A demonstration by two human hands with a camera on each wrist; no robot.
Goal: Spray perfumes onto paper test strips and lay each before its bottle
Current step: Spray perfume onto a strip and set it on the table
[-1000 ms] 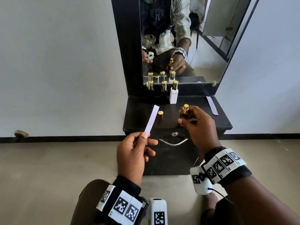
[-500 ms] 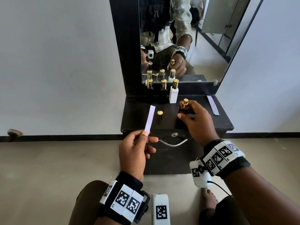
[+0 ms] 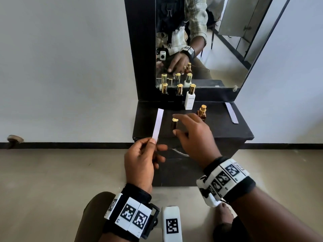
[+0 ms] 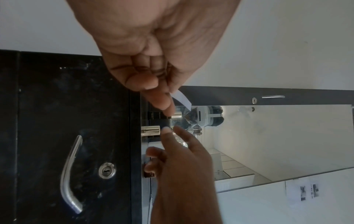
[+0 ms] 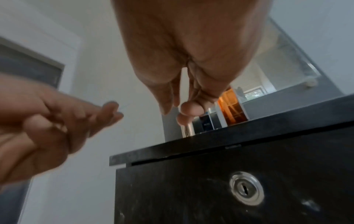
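Observation:
My left hand (image 3: 153,142) pinches the lower end of a white paper strip (image 3: 158,124) and holds it upright, left of the dresser top (image 3: 218,130); the strip (image 4: 182,98) also shows in the left wrist view. The amber bottle (image 3: 202,112) stands uncapped on the top, its gold sprayer bare. My right hand (image 3: 175,125) is open, its thumb and forefinger spread on either side of the loose gold cap (image 3: 174,120) without gripping it. The right wrist view has the cap (image 5: 186,131) just under the fingertips (image 5: 189,109) and the amber bottle (image 5: 232,106) to the right.
Two black bottles with gold caps (image 3: 164,90) (image 3: 179,92) and a white bottle (image 3: 189,100) stand in a row before the mirror (image 3: 218,49). Another paper strip (image 3: 231,112) lies at the top's right side. Below the top is a drawer with a metal handle (image 4: 70,174) and a keyhole (image 5: 246,188).
My right hand set the amber bottle down on the dresser top, let go of it and moved left to the loose gold cap. The left hand still holds the strip.

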